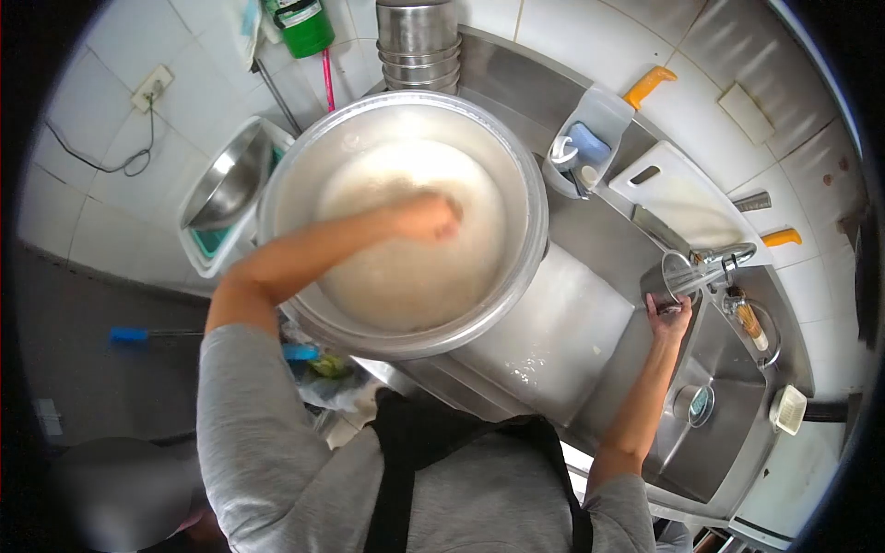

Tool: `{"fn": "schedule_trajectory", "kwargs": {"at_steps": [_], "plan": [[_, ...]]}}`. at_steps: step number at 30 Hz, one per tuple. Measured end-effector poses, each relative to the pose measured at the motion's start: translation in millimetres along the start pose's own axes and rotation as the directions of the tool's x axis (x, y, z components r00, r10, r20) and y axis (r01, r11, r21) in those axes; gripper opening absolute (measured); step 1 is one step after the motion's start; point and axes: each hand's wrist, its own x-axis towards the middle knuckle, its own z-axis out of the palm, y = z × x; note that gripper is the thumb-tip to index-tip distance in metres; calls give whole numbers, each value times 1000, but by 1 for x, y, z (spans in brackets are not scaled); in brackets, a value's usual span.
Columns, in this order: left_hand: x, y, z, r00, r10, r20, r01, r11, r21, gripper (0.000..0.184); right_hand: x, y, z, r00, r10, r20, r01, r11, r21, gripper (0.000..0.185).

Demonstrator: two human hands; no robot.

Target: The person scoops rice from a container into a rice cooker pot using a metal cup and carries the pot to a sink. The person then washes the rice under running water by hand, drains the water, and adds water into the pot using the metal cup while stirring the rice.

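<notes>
A big round metal pot (406, 346) holds a cloudy, whitish liquid (387, 286). My left hand (429, 218) is over the pot, near the middle of the liquid. Motion blurs its fingers, and whether it grips anything is unclear. At the sink, my right hand (668, 318) is closed around a see-through pitcher (666, 281). The pitcher is tilted beneath the chrome faucet (728, 258), which has its spout at the pitcher's mouth.
A grey bin with utensils (573, 152) and a white cutting board (687, 189) stand along the wall. Stacked metal containers (418, 46) are behind the pot; a steel bowl (226, 180) is left. The sink basin (728, 415) holds a small strainer (693, 404). Another person (129, 488) is at lower left.
</notes>
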Motion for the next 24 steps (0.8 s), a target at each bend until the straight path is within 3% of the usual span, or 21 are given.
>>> {"fn": "schedule_trajectory", "kwargs": {"at_steps": [1, 2, 4, 6, 8, 10, 13, 16, 18, 19, 20, 21, 22, 24], "plan": [[4, -40, 5, 928, 186, -323, -104, 962, 254, 12, 0, 0, 1, 1000, 12, 12, -12, 1000, 9, 31], [5, -70, -5, 880, 302, -367, -90, 864, 495, 14, 0, 0, 2, 1000, 11, 20, -11, 1000, 10, 31], [-8, -147, -3, 953, -48, -299, 218, 795, 566, 16, 0, -1, 1, 998, 55, 43, -57, 997, 50, 31], [-43, -161, -26, 862, -464, -205, 505, 743, 440, 15, -4, -2, 0, 1000, 16, 25, -17, 999, 36, 32], [-84, -178, 0, 813, -484, -324, 547, 825, 140, 14, -3, -3, -6, 1000, -10, -6, 11, 1000, 16, 32], [-129, -226, 61, 828, -552, -99, 561, 816, 140, 18, 5, -2, -18, 999, 24, 39, -25, 999, 47, 33], [-147, -157, 72, 922, -333, -199, 333, 942, -36, 21, 4, 2, -15, 999, 32, -7, -31, 997, 71, 31], [-134, -122, 86, 894, -433, -118, 449, 866, 219, 23, 12, 5, -17, 999, 14, -40, -11, 998, 56, 28], [-74, -40, 1, 718, -691, 84, 639, 702, 315, 23, 14, 7, -15, 1000, 17, 2, -17, 996, 85, 31], [-48, -44, -12, 730, -683, 16, 644, 695, 318, 19, 14, 8, -13, 1000, 18, 10, -19, 997, 81, 31], [-23, -72, -15, 806, -591, -25, 576, 775, 261, 17, 14, 8, -12, 1000, 19, -8, -18, 997, 69, 29], [-2, -90, -25, 888, -454, -69, 459, 886, 72, 16, 14, 8, -12, 1000, 18, -25, -16, 998, 55, 28], [17, -113, -31, 947, -193, -257, 174, 980, -96, 18, 14, 8, -11, 1000, 15, -16, -14, 999, 50, 28], [49, -128, -41, 848, -236, -474, 97, 949, -299, 19, 12, 10, -11, 998, 55, -14, -55, 997, 52, 26]]}}
